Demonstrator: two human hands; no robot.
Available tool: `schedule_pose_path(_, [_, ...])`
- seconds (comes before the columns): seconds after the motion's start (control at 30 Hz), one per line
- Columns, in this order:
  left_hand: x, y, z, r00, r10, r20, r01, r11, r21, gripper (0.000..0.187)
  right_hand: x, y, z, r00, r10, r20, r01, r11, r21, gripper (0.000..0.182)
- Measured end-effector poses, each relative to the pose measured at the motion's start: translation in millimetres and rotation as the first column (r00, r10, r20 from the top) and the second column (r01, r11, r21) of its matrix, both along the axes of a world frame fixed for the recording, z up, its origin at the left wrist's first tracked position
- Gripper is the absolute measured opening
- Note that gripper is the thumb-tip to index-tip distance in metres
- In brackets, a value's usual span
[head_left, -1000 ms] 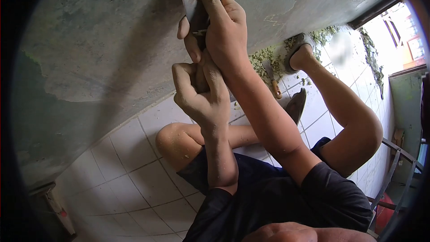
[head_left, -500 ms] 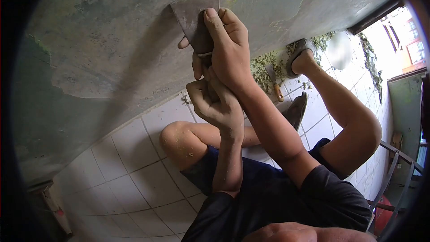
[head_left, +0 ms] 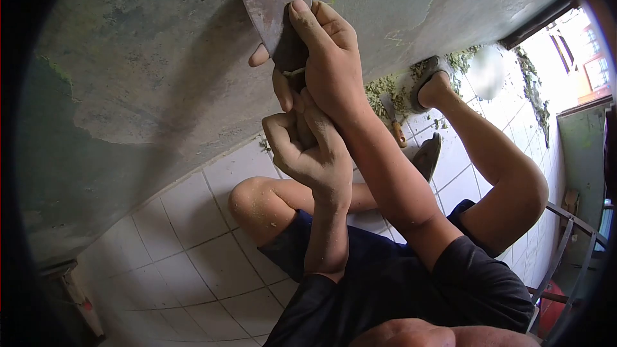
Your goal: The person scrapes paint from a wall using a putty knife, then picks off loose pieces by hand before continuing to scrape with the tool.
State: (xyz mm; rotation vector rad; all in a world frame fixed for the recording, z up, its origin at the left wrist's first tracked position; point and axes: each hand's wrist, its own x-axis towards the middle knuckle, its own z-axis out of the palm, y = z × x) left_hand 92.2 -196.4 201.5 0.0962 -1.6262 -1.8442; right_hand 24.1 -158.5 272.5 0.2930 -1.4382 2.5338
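A broad-bladed scraper (head_left: pixel 273 16) is held up against the grey-green wall, its wide edge turned toward the top of the view. My right hand (head_left: pixel 334 64) grips it high up, the thumb pressed flat on the blade and other fingertips showing past the blade's left side. Lower down, my left hand (head_left: pixel 312 151) is curled closed at the handle end, just under the right hand; the handle itself is mostly hidden by the fingers. Dust coats the left hand. The worn, patchy wall (head_left: pixel 135 90) lies behind both hands.
On the white tiled floor (head_left: pixel 186 270), a second scraper (head_left: pixel 393 122) with a wooden handle lies near flaked debris (head_left: pixel 384 90) along the wall's foot. My bent left knee (head_left: pixel 250 209) and outstretched right leg (head_left: pixel 495 148) flank the arms. A metal frame (head_left: pixel 562 250) stands at right.
Both hands and the scraper have shifted slightly up along the wall. The blade has tilted and now looks brighter. Both hands keep their hold.
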Motion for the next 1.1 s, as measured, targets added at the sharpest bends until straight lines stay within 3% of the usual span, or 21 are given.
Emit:
schedule_pose_path(0.13, [-8,-3,-1,0.999,0.024,-0.026,-0.025,0.998,-0.051,0.031,-5,-1,1,1.0,0.011,0.005,-0.011,1.0,-0.027,0.031])
schedule_pose_path(0.2, [-15,-3,5,0.998,0.055,-0.043,-0.057,0.998,-0.03,0.03,-11,-2,-1,0.997,-0.081,-0.021,0.081,0.996,0.038,0.025])
schedule_pose_path(0.27, [-38,-16,23,0.97,-0.168,-0.175,0.157,0.985,-0.075,0.028,-16,12,31,0.974,-0.176,-0.139,0.191,0.976,0.1,0.025])
schedule_pose_path(0.3, [-44,-14,49,0.96,-0.157,-0.233,0.122,0.98,-0.155,0.028,-26,15,42,0.96,-0.181,-0.215,0.168,0.983,-0.078,0.028])
schedule_pose_path(0.33, [-46,-9,70,0.943,-0.153,-0.294,0.087,0.971,-0.224,0.028,-21,25,62,0.976,-0.156,-0.15,0.133,0.979,-0.154,0.032])
schedule_pose_path(0.4, [-43,3,85,0.932,-0.173,-0.318,0.086,0.959,-0.269,0.028,-13,36,76,0.961,-0.269,-0.06,0.258,0.955,-0.145,0.039])
schedule_pose_path(0.47, [-30,12,80,0.954,-0.211,-0.215,0.136,0.938,-0.32,0.027,-9,53,59,0.947,-0.285,-0.146,0.281,0.959,-0.044,0.029])
schedule_pose_path(0.53, [-17,19,61,0.967,-0.25,-0.054,0.23,0.942,-0.244,0.027,-1,55,39,0.946,-0.313,-0.085,0.314,0.949,-0.002,0.039])
schedule_pose_path(0.67, [4,24,13,0.986,-0.166,0.027,0.167,0.95,-0.264,0.024,8,50,-9,0.977,-0.211,0.041,0.21,0.978,0.013,0.031])
schedule_pose_path(0.73, [14,21,1,0.988,-0.126,0.09,0.14,0.975,-0.172,0.022,13,42,-15,0.99,-0.129,0.064,0.129,0.992,0.008,0.03])
schedule_pose_path(0.8, [14,18,-3,0.993,-0.103,0.052,0.112,0.968,-0.223,0.021,12,34,-12,0.992,-0.111,0.066,0.11,0.994,0.011,0.03])
schedule_pose_path(0.9, [10,18,3,0.999,-0.032,0.023,0.035,0.987,-0.16,0.023,9,27,-5,0.995,-0.071,0.07,0.07,0.997,0.013,0.031])
schedule_pose_path(1.1, [-4,9,10,0.998,-0.064,-0.01,0.061,0.984,-0.166,0.027,-1,22,9,0.996,-0.08,0.037,0.08,0.997,-0.002,0.03])
